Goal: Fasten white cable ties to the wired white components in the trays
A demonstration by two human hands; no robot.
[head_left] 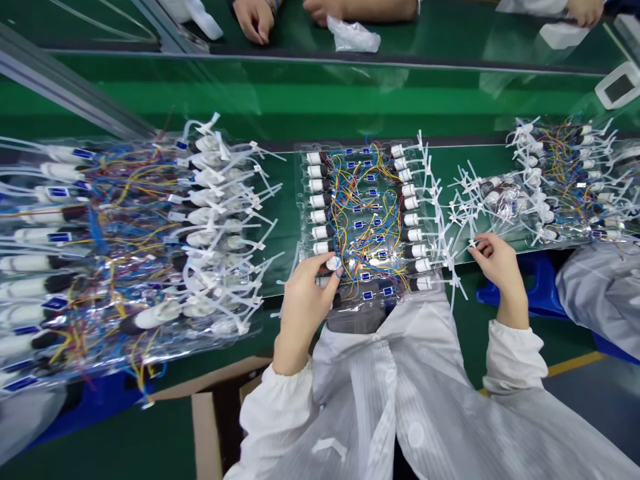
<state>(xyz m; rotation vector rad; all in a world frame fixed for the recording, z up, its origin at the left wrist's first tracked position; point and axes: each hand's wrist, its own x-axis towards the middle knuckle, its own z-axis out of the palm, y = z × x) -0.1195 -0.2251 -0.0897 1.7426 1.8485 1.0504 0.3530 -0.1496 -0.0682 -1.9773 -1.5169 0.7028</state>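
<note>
In front of me lies a clear plastic tray (367,259) with white cylindrical parts down both sides and blue, yellow and red wires between them. My left hand (313,293) is at the tray's lower left, thumb and fingers closed round a white cylindrical part (332,263). My right hand (495,261) is to the right of the tray, its fingertips pinched on the end of a white cable tie (472,241). More white ties (440,213) stick out from the tray's right side.
Stacked trays of wired parts (135,227) fill the left. More wired parts (570,177) and a bagged bunch (505,197) lie at right. Across the green divider (310,100) are another person's hands (255,19) and a crumpled plastic bag (354,35). A cardboard box (204,433) stands below left.
</note>
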